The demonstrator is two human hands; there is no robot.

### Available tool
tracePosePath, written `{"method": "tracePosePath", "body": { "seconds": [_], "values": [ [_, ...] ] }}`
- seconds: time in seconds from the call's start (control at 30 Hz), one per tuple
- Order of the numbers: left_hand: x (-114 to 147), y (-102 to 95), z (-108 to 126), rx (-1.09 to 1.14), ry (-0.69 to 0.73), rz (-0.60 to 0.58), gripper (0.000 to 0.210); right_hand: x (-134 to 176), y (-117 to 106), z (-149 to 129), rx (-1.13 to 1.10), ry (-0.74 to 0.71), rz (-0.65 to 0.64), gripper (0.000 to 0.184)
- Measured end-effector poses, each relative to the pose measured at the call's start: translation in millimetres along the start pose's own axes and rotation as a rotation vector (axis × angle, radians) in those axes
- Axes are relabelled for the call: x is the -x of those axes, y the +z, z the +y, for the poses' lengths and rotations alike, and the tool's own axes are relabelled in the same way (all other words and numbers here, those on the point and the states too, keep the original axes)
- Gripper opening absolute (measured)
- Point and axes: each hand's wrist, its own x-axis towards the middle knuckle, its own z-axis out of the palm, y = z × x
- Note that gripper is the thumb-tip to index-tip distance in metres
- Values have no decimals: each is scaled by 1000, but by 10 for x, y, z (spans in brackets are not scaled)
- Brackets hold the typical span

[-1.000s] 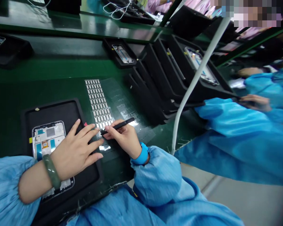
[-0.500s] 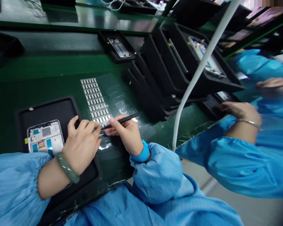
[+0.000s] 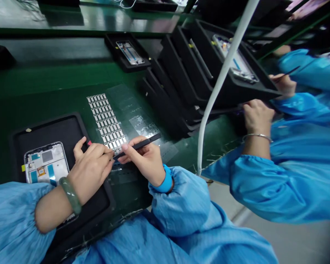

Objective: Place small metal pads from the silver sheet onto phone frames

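My right hand (image 3: 147,159) grips black tweezers (image 3: 147,142), their tip pointing left toward my other hand. My left hand (image 3: 90,170) has its thumb and forefingers drawn together beside that tip, the little finger lifted; what they pinch is hidden. Both hands meet at the near edge of a clear sheet with rows of small silvery stickers (image 3: 104,121). Left of them, partly behind my left wrist, a silver phone frame (image 3: 47,157) with blue strips and a yellow tab lies in a black tray (image 3: 71,128).
A stack of black trays (image 3: 178,88) stands at the right, a phone frame in the top one. A smaller black tray (image 3: 121,60) sits farther back. The white cable (image 3: 209,117) hangs in front of the stack. A co-worker's hand (image 3: 258,115) is close on the right.
The view has shifted slightly, moving the scene left. My hands stay together at the sheet's near edge. A red bit now shows beside my left fingers. The co-worker's hands have moved toward the tray stack.
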Motion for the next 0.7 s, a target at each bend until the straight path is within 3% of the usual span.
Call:
{"method": "tracePosePath", "body": {
  "seconds": [0.4, 0.53, 0.63, 0.7],
  "values": [
    [-12, 22, 6, 42, -45, 4, 20, -96, -1, 24, -130, 135, -94, 30],
    [-37, 32, 8, 49, -105, -7, 38, -179, -61, -27, -234, 177, -108, 28],
    [-40, -30, 10, 172, -133, -2, 48, -208, -70, -112, -284, 128, -82, 27],
    [-28, -118, 13, 307, -160, 41, 38, -202, -26, -164, -294, 81, -87, 29]
  ]
}}
